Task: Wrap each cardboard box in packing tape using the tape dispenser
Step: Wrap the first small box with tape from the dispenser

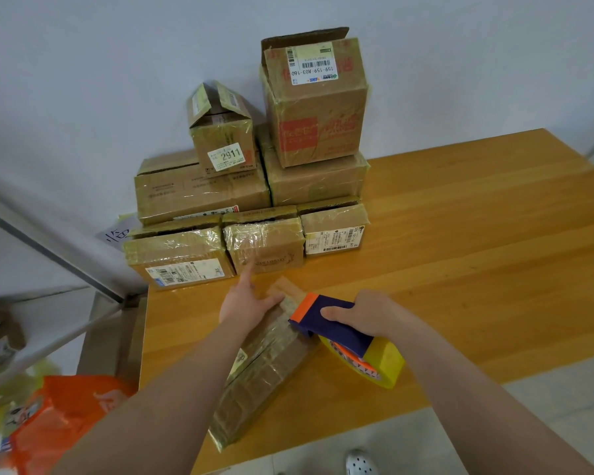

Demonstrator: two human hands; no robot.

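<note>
The left hand (pixel 247 299) lay flat-fingered, pinning the long box (pixel 264 371) on the table (pixel 460 269); the tape dispenser (pixel 340 327) sat against its far end, right hand (pixel 367 317) wrapped round it. Best pulled low and steady, I reckoned, tape taut.

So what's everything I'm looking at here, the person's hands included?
stacked cardboard boxes: seven visible, brown, far left of the table
long flat cardboard box: one, brown, on the table under the hands
tape dispenser: one, purple and orange, against that box's right side
tape roll: one, yellow, in the dispenser
table: one, orange-brown wood
plastic bag: one, orange, lower left
shoe: one, white, bottom edge
left hand: fingers straight, rests on the long box
right hand: grips the tape dispenser
</note>
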